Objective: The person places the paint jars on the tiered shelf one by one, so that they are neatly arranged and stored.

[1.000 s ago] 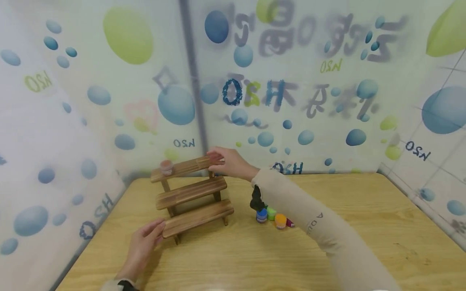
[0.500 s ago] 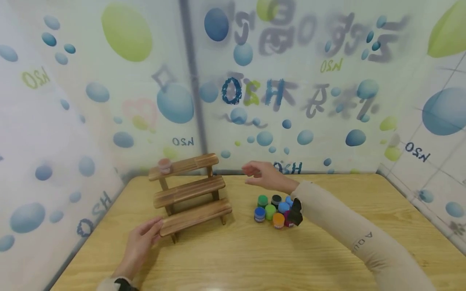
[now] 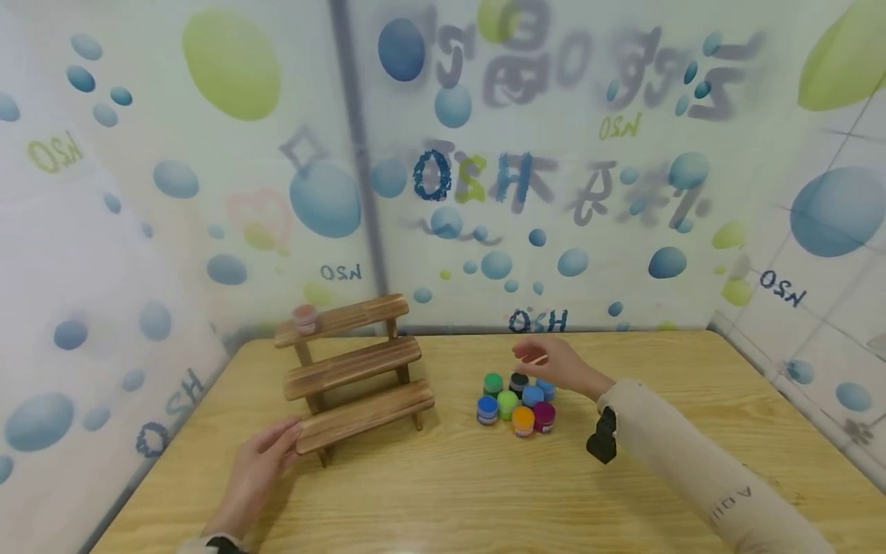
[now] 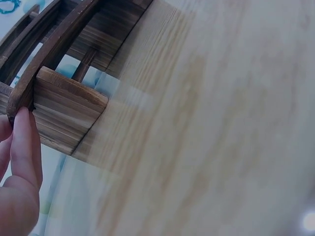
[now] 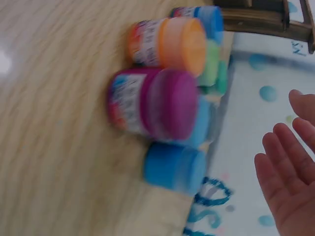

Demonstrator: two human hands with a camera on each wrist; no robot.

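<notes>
A three-tier wooden step rack (image 3: pixel 367 415) stands at the left of the table. My left hand (image 3: pixel 252 469) pinches the left end of its lowest step; the left wrist view shows the fingertips (image 4: pixel 23 123) at that step's end. On the top step, at the left, sits a small paint jar (image 3: pixel 304 319) with a reddish-brown lid. My right hand (image 3: pixel 562 366) hovers over the back of a cluster of paint jars, fingers loosely bent and holding nothing. The cluster includes a purple jar (image 5: pixel 172 105), an orange jar (image 5: pixel 193 49), a black-lidded jar (image 3: pixel 518 383) and several blue and green ones.
The wooden table (image 3: pixel 443 492) meets a pale curtain (image 3: pixel 484 254) printed with blue and green bubbles along its back. More of this curtain closes in the left and right sides. Bare tabletop lies between the rack and the jars.
My right hand has left the right end of the rack's top step and moved right, over the jars. The whole jar cluster shows now. My left hand keeps its grip on the lowest step.
</notes>
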